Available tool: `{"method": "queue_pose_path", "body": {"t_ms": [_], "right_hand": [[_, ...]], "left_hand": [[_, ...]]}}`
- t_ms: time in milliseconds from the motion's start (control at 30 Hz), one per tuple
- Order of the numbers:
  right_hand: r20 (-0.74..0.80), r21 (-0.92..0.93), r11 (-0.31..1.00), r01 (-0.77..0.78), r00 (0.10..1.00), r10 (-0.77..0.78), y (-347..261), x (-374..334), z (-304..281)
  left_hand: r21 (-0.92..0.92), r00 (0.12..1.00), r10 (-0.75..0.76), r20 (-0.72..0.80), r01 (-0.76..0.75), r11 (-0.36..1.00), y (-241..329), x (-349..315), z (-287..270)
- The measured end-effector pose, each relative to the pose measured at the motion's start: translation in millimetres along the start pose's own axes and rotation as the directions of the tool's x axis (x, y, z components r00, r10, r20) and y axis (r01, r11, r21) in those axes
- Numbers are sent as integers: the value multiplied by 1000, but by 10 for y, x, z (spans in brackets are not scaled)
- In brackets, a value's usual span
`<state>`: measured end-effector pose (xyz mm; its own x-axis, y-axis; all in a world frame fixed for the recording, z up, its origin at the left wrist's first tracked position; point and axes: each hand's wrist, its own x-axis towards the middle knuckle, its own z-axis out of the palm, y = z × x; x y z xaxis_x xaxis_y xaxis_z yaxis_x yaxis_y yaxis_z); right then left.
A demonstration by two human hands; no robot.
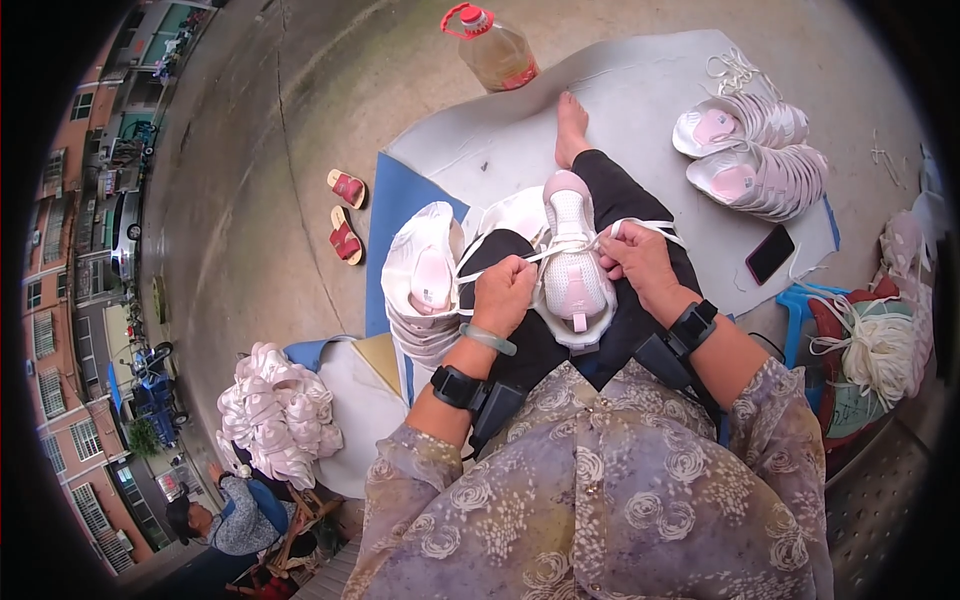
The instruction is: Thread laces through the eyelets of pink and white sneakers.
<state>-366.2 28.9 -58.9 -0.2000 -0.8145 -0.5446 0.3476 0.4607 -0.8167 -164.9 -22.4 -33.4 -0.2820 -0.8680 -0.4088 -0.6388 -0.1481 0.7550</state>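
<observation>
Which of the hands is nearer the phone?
Right. The right hand is left of the phone; the left hand is farther left, across the pink-and-white shoe.

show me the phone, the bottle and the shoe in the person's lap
phone (pixel 770 254), head view: middle of its dark face
bottle (pixel 500 57), head view: its clear side, below the red cap
shoe (pixel 575 270), head view: middle of its pale mesh upper

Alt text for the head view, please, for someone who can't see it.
A seated person holds the white laces of a pink-and-white shoe with left hand and right hand. Rows of similar shoes lie to both sides, with a phone at right and red sandals at left.
</observation>
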Motion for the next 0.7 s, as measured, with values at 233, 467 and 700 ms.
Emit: {"method": "queue_pose_path", "body": {"t_ms": [233, 467, 700], "right_hand": [[-24, -130, 990, 58, 998, -62, -5, -6, 23], [99, -541, 722, 431, 885, -455, 103, 90, 21], [270, -750, 404, 523, 801, -535, 69, 182, 65]], "left_hand": [[263, 943, 270, -195, -215, 941, -14, 61, -156], [427, 913, 248, -323, -93, 899, -182, 220, -585], [545, 844, 316, -434, -34, 838, -376, 259, -757]]}}
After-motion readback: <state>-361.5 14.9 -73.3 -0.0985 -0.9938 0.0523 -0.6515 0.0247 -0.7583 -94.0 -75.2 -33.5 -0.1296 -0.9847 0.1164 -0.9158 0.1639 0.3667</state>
